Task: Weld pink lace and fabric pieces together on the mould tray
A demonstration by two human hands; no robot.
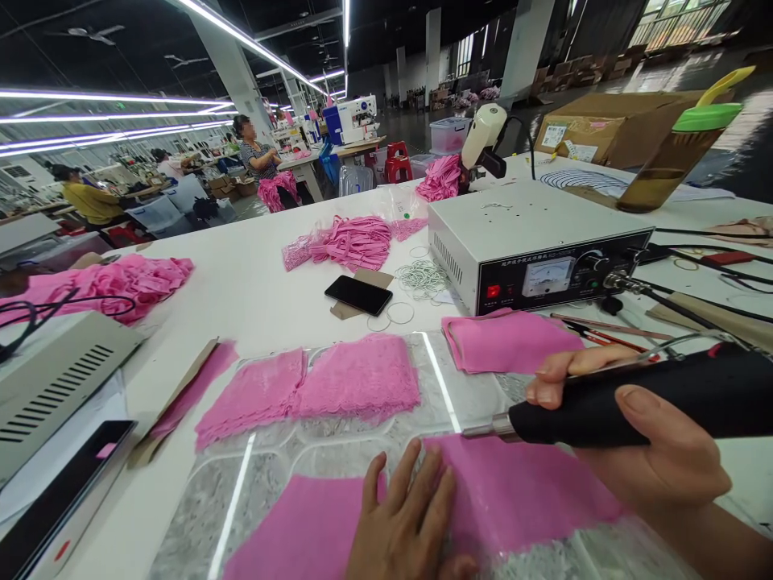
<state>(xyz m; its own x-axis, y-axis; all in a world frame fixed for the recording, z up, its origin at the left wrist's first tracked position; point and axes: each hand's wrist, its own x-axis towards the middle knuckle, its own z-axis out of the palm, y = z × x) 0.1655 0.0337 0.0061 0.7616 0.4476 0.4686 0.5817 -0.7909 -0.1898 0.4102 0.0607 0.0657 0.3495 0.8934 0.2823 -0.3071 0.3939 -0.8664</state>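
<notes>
My right hand [652,439] is closed around a black hand-held tool [634,403] with a metal tip pointing left over pink fabric. My left hand [404,515] lies flat with fingers spread on a pink fabric piece [513,491] at the near edge. That piece rests on a marbled glass work plate [338,451]. Two pink lace pieces [314,391] lie on the plate further back. A folded pink piece [507,338] sits just behind the tool.
A white control box [531,242] with a dial stands at right, cables trailing. A black phone [358,295], white rings [423,278] and pink trim bundles [350,240] lie mid-table. A grey machine [54,379] sits left. Other people work at far tables.
</notes>
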